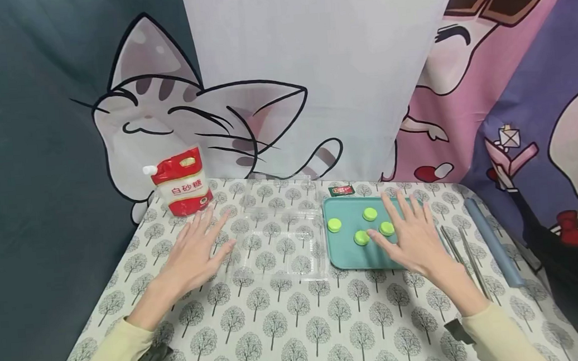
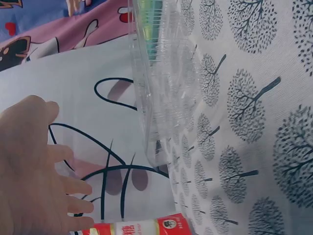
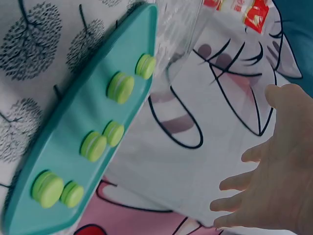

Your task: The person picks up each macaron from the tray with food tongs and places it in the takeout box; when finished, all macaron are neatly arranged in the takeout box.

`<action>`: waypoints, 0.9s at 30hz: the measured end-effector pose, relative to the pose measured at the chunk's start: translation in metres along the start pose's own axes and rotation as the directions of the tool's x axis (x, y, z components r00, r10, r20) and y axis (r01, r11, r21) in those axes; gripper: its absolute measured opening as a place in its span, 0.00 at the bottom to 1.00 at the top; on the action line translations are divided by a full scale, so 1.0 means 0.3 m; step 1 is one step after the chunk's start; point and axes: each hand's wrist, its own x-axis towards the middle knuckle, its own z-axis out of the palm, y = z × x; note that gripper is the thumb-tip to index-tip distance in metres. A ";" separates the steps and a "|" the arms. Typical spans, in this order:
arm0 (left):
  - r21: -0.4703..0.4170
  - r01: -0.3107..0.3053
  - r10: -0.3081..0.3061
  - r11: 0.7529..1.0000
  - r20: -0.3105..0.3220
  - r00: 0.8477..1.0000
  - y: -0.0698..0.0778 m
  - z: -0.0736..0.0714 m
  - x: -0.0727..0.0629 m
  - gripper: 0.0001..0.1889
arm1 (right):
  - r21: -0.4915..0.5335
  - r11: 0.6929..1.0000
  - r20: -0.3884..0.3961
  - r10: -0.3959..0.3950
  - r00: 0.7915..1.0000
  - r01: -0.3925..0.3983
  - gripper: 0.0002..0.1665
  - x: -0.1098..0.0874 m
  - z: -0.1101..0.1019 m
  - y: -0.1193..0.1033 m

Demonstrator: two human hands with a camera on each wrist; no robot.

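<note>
- Green macarons (image 1: 369,214) sit spread out on the tray (image 1: 350,259), right of centre in the head frame. They look light, with crisp, brittle shells; a gentle pinch round the sides should suit, since a hard squeeze could crack them.
- The tray looks stiff and smooth; its raised rim would be the place to grip, kept level so nothing slides.
- The right hand (image 1: 416,241) hovers over the tray's right part, fingers spread, holding nothing.
- The box (image 1: 283,245), clear plastic, lies at the centre of the head frame, just left of the tray. It is probably light, slick and easily bent; best held by its edges.
- The left hand (image 1: 194,260) is between box and bag (image 1: 182,182), fingers also spread and holding nothing.
- The bag, left of centre, probably weighs most; the cut-out near its top would serve as a handle.
- The head view shows four macarons, the right hand covering part of the tray; the right wrist view shows six, with pale bands at their middles.
- The left wrist view catches the box's wall edge-on, while from above it nearly melts into the worktop (image 1: 289,328).
- Only the head view shows the packet (image 1: 342,191) behind the tray and the sticks (image 1: 474,262) at right.
</note>
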 end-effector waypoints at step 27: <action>-0.560 0.163 -0.210 0.812 -0.019 0.977 -0.084 0.143 -0.001 0.44 | 0.150 0.911 -0.013 0.390 0.921 -0.384 0.58 -0.291 -0.032 0.342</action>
